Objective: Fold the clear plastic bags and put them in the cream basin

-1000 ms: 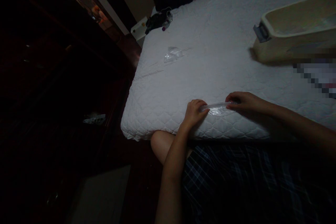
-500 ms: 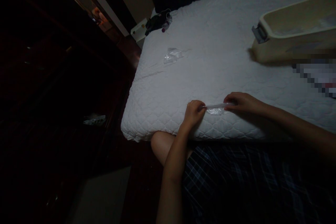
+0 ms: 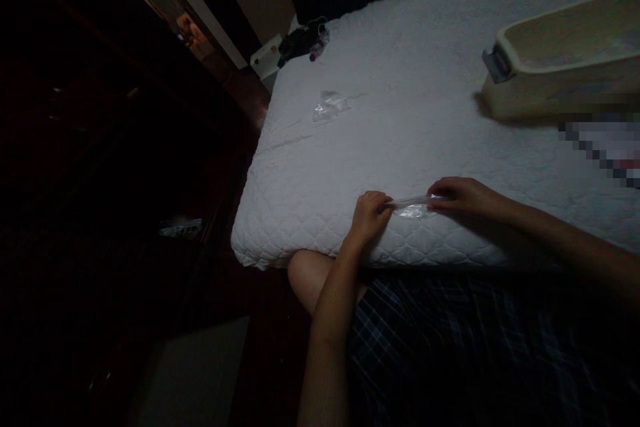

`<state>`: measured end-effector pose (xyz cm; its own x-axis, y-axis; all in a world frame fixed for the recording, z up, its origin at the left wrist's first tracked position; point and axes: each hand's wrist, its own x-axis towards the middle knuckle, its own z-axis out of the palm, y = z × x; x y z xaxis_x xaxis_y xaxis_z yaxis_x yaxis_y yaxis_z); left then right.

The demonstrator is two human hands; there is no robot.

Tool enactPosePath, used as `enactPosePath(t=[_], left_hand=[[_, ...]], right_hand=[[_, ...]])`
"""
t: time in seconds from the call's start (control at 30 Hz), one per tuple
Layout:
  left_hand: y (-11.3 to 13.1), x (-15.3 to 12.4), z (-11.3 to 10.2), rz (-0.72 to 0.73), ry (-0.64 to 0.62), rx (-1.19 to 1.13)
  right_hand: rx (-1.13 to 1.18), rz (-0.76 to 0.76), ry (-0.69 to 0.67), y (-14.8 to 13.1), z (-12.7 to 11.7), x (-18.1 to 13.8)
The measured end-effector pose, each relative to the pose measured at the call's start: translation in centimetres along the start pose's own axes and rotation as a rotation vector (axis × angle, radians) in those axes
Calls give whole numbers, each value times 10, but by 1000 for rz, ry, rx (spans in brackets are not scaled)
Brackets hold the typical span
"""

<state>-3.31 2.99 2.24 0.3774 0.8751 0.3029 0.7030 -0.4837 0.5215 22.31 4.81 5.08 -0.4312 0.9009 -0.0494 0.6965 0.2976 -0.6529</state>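
Stretched between my hands is a clear plastic bag (image 3: 413, 207), gathered into a narrow strip with a crinkled, shiny lower part. My left hand (image 3: 371, 213) pinches its left end, fingers closed. The right end is gripped by my right hand (image 3: 457, 195), whose fingertips are partly hidden. Both hands are just above the front edge of the white quilted bed (image 3: 400, 147). Farther back on the bedding lies another crumpled clear plastic bag (image 3: 331, 105).
A cream plastic bin (image 3: 545, 90) with a grey latch stands on the bed at the right, beside a blurred-out flat item (image 3: 607, 143). Dark cloth and a small bottle (image 3: 316, 53) lie at the far left corner. A plastic packet (image 3: 181, 227) is in the dark area leftward.
Hardly anything differs. The plastic bag between my hands has shifted slightly in its folds and shine; both hands keep their hold in nearly the same place.
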Motion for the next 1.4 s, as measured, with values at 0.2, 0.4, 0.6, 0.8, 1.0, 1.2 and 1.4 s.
enactPosePath(t=[0.2,0.4,0.6,0.8,1.0,1.2,1.4], left_hand=[[-1,-1,4,14,35,-9],[-1,-4,4,97,68,-94],[0,-6,8,232,57,-67],[0,-8,8,325,14,-4],[-5,-13,11,388,-18,79],[-4,-19,13,509,-114,261],[7,-20,9,586,-192,405]], right_hand=[[43,-25,44,-7,0,-8],[-19,-153,175,-11,2,-13],[-118,-272,212,-2,0,-15],[-137,-281,214,9,1,-14],[-301,-418,228,16,0,-17],[-698,-794,339,21,-6,-28],[-823,-974,234,33,-9,-39]])
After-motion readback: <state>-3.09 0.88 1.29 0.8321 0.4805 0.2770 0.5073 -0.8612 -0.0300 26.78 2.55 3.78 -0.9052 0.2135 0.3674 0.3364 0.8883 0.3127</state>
